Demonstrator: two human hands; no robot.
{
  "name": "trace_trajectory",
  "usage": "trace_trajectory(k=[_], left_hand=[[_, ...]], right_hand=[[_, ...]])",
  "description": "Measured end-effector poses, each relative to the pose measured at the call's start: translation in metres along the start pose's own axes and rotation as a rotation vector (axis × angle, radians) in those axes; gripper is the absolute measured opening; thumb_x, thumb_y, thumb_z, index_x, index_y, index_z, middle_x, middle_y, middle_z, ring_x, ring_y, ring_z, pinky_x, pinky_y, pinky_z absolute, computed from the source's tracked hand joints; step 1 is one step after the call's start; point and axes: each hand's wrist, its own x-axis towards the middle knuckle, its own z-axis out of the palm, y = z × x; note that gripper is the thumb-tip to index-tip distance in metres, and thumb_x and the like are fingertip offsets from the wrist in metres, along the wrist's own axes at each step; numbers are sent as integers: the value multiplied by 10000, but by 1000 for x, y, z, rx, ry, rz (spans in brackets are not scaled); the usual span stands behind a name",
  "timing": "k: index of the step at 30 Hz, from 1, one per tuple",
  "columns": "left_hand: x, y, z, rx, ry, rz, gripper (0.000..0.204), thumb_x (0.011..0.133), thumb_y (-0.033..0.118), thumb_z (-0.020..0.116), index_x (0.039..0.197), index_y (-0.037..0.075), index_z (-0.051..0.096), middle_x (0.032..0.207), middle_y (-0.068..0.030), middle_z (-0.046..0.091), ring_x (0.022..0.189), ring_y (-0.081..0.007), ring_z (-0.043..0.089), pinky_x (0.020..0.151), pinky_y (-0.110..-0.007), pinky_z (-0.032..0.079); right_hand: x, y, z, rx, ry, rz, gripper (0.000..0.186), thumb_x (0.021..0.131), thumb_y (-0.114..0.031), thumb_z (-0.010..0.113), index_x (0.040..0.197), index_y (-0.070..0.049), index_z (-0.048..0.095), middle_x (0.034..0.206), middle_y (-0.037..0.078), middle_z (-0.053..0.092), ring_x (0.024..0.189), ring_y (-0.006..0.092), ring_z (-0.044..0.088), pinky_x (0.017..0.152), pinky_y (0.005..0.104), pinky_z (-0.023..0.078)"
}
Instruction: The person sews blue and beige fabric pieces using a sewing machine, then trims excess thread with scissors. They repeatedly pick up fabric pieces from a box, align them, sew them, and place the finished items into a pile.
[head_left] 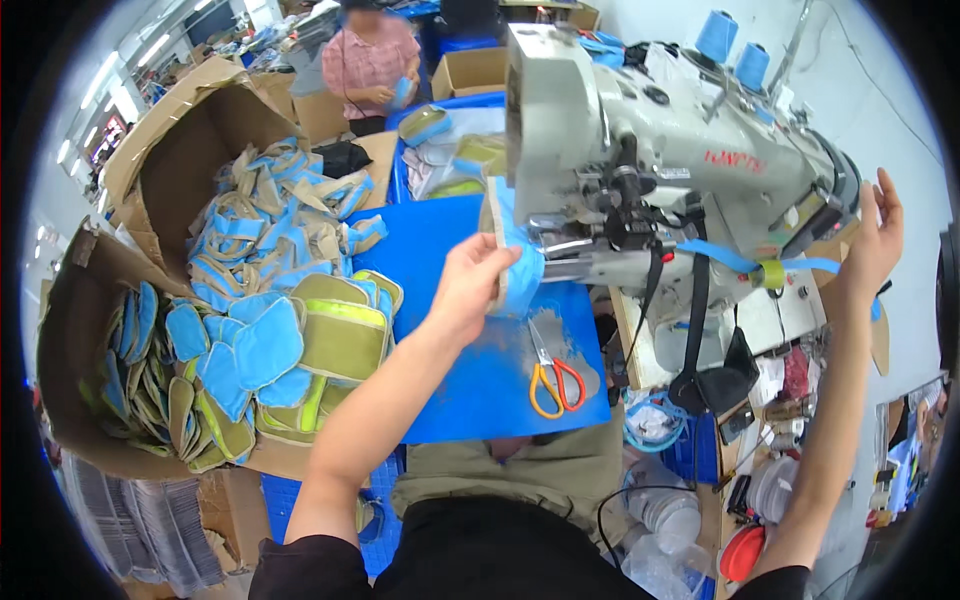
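My left hand (470,285) is closed, thumb and fingers pinching a blue and beige fabric piece (521,280). That piece stands on edge at the arm of a grey industrial sewing machine (660,140), next to its needle area. At the far right, my right hand (874,240) is raised beside the dark handwheel (842,170), fingers stretched out; whether it touches the wheel I cannot tell. A blue strip (720,255) runs across the machine through a yellow-green roll or guide (768,275). Orange-handled scissors (556,385) lie on the blue work surface (450,400).
To the left, an open cardboard box (75,330) holds olive and blue pads (268,340), with a heap of blue and beige fabric loops (270,220) behind. Blue thread cones (717,38) top the machine. Another person (372,65) stands beyond a blue bin (402,180).
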Motion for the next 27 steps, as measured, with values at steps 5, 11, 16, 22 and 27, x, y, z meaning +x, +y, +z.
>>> trace_trajectory(k=[5, 11, 16, 22, 27], left_hand=[[16, -21, 20, -44, -89, 34, 180, 971, 181, 740, 1052, 32, 678, 922, -46, 727, 808, -100, 671, 712, -272, 536], [6, -17, 8, -53, -26, 77, 185, 991, 139, 724, 1131, 43, 652, 1035, -43, 735, 873, -91, 685, 757, -277, 562], [-8, -41, -13, -89, 11, 205, 122, 1009, 86, 691, 1098, 23, 638, 1007, -56, 741, 856, -89, 684, 728, -272, 560], [-65, -61, -74, -74, 161, 218, 104, 1003, 90, 705, 1070, 45, 639, 986, -41, 742, 840, -68, 667, 753, -248, 541], [-86, -69, -56, -71, 108, 211, 125, 998, 85, 713, 1078, 39, 628, 1003, -49, 744, 856, -68, 671, 776, -247, 541]], right_hand=[[192, 195, -58, -494, -91, -150, 528, 977, -362, 688, 1353, 7, 657, 1356, 140, 654, 1211, 234, 602, 1047, 376, 454], [152, 223, -20, 137, -565, 611, 592, 1054, -480, 532, 1373, 4, 650, 1276, 110, 689, 1071, 205, 628, 955, 341, 473], [113, 234, -45, 182, -161, 427, 585, 1070, -480, 535, 1415, -13, 602, 1355, 106, 636, 1214, 197, 581, 1061, 358, 426], [-37, 153, -38, -31, 29, 247, 485, 1060, -342, 592, 1388, 15, 600, 1271, 134, 675, 1171, 242, 622, 1025, 365, 459], [-334, -14, -6, -67, -747, 287, 300, 922, -104, 734, 1206, -27, 675, 1124, 146, 666, 976, 227, 657, 892, 370, 531]])
